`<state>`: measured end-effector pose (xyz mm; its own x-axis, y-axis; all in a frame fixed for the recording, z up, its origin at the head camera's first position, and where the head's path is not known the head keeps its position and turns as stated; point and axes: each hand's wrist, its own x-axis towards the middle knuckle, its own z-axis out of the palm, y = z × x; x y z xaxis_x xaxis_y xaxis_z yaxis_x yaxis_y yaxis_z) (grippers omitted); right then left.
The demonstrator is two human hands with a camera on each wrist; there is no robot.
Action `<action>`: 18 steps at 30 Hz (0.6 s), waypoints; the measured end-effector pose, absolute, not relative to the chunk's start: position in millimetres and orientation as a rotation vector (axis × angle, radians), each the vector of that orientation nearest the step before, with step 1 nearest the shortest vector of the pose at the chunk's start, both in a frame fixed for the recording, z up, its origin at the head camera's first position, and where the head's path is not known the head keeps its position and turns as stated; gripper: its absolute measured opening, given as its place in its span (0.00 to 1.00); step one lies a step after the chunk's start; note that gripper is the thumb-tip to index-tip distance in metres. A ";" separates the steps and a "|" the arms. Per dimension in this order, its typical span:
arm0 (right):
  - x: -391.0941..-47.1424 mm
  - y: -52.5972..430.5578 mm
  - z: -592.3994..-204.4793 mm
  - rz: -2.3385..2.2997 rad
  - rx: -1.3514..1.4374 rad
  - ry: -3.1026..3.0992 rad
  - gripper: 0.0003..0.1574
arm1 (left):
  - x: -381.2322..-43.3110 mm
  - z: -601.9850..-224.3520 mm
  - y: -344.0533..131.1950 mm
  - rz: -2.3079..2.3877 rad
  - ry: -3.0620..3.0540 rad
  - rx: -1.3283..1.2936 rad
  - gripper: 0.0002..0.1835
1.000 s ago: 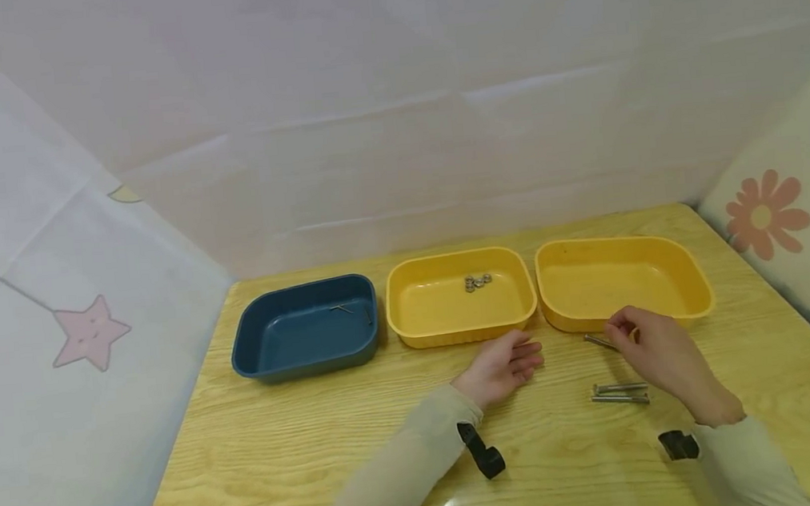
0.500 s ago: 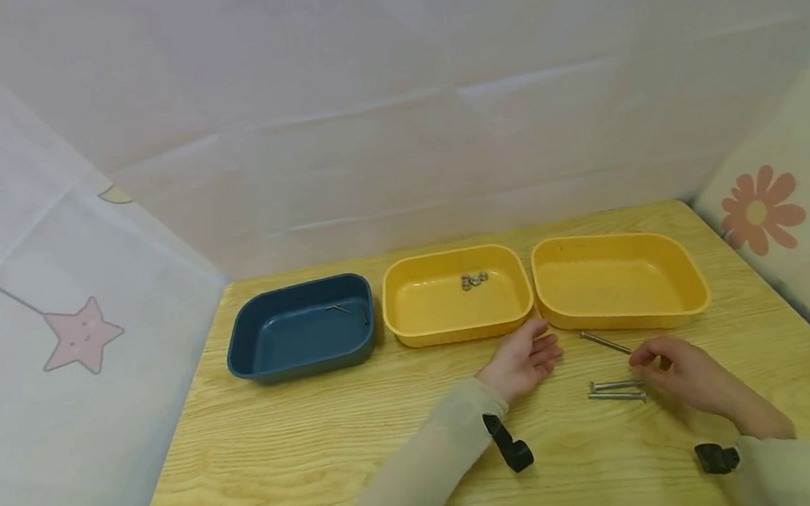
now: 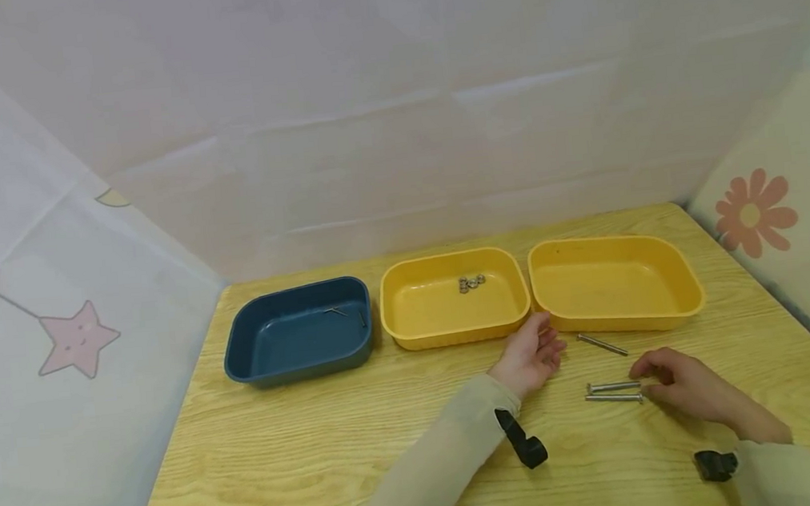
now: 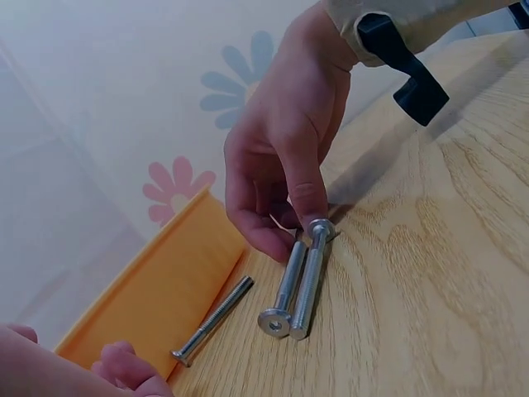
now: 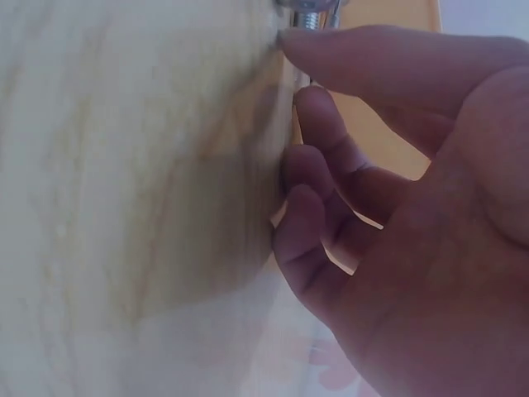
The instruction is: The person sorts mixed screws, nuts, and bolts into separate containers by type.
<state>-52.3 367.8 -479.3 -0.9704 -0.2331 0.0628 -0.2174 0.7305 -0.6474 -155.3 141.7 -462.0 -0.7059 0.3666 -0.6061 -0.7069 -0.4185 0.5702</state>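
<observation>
Two silver bolts (image 3: 614,398) lie side by side on the table, their heads at opposite ends. My right hand (image 3: 687,387) is at their right ends, thumb right at one bolt's head and index finger beside the other bolt, with a gap between them. The left wrist view shows these bolts (image 4: 311,281) from close by, the right hand (image 4: 285,141) above them. A third bolt (image 3: 603,344) lies alone, angled, before the right yellow tray (image 3: 624,321). My left hand (image 3: 530,357) rests palm up, fingers relaxed and holding nothing, near the gap between the yellow trays.
In the middle yellow tray (image 3: 456,337) sit several small nuts (image 3: 473,282). A dark blue tray (image 3: 300,371) at the left holds a few thin metal pins (image 3: 335,310). Printed cloth hangs behind the wooden table (image 3: 285,456) and along its sides.
My right hand has let go of the third bolt, leaving it on the table, and moved toward me to the other two bolts. My left hand has shifted a little right.
</observation>
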 end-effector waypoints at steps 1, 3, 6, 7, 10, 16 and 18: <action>-52.2 367.5 -479.4 -1.088 -0.373 2.893 0.09 | -155.6 -461.7 142.7 2.149 1.117 -0.529 0.11; -52.5 367.3 -479.4 -1.088 -0.365 2.872 0.09 | -155.7 -460.2 144.3 2.156 1.120 -0.543 0.10; -53.2 366.7 -479.0 -1.092 -0.353 2.844 0.09 | -156.5 -459.3 146.2 2.158 1.129 -0.559 0.10; -53.6 366.6 -478.7 -1.089 -0.352 2.839 0.09 | -156.8 -459.3 146.9 2.158 1.132 -0.563 0.10; -54.9 366.8 -478.8 -1.076 -0.340 2.836 0.08 | -157.8 -459.8 148.8 2.167 1.134 -0.564 0.10; -58.1 368.6 -480.9 -1.091 -0.317 2.826 0.06 | -158.9 -461.5 151.3 2.178 1.132 -0.554 0.09; -59.0 370.4 -482.1 -1.109 -0.342 2.814 0.05 | -158.7 -461.6 151.4 2.180 1.133 -0.550 0.08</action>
<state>-59.0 370.4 -482.1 -0.9700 -0.2431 -0.0084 -0.1720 0.7099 -0.6830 -158.7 151.4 -461.6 -0.7250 0.3281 -0.6056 -0.6842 -0.4444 0.5783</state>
